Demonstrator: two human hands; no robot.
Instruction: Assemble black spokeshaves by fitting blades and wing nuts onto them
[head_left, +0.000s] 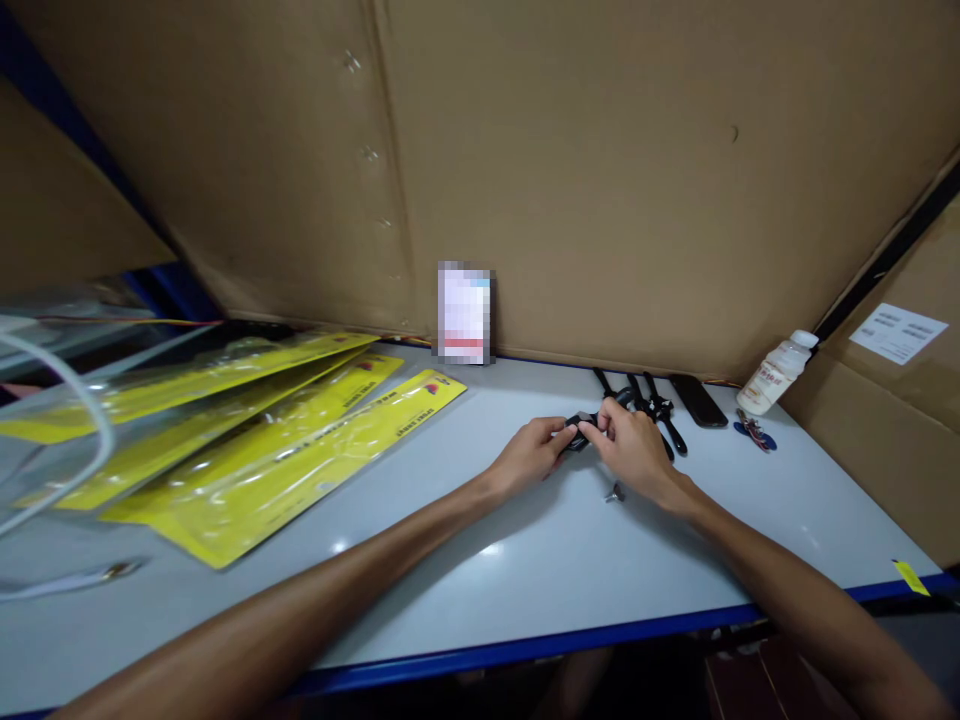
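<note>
My left hand (536, 447) is closed, thumb and fingers pinching one end of a small black object (577, 438) whose kind I cannot make out. On the same object my right hand (634, 445) is closed too, so both hands meet above the table and cover much of it. A small silver metal piece, like a screw (614, 493), lies on the table just below my right hand. Several slim black pieces with handle-like ends (658, 405) lie right behind and beside the right hand, partly hidden by it.
Several yellow cards in clear plastic packaging (300, 450) overlap on the left of the grey table (450, 600). A dark phone (699, 400), a white bottle (776, 375) and a small bundle of wires (756, 432) stand at the right. A lit, blurred screen (463, 312) leans against the cardboard wall (570, 180).
</note>
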